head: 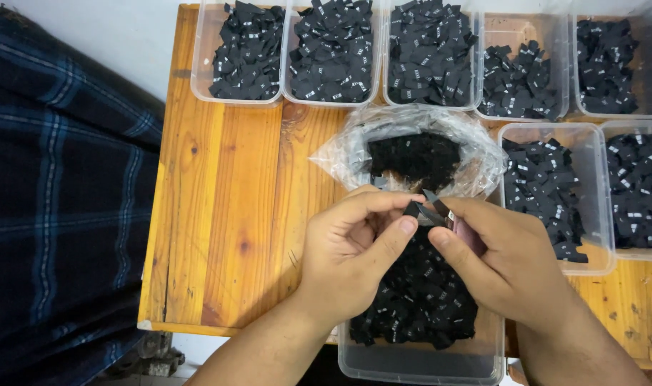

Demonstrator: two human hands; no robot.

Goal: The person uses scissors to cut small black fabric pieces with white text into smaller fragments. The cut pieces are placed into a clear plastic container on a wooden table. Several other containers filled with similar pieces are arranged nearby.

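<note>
Left hand (354, 246) pinches a small black label (411, 209) between thumb and forefinger. Right hand (508, 261) is closed around small scissors (440, 209), blades parted at the label. Both meet at centre frame, above a clear tub (419, 364) of black labels at 6 o'clock. A plastic bag (476, 154) of labels lies at 12 o'clock. Further tubs (236, 50) line the wooden table (226, 214) from 11 to 3 o'clock.
</note>
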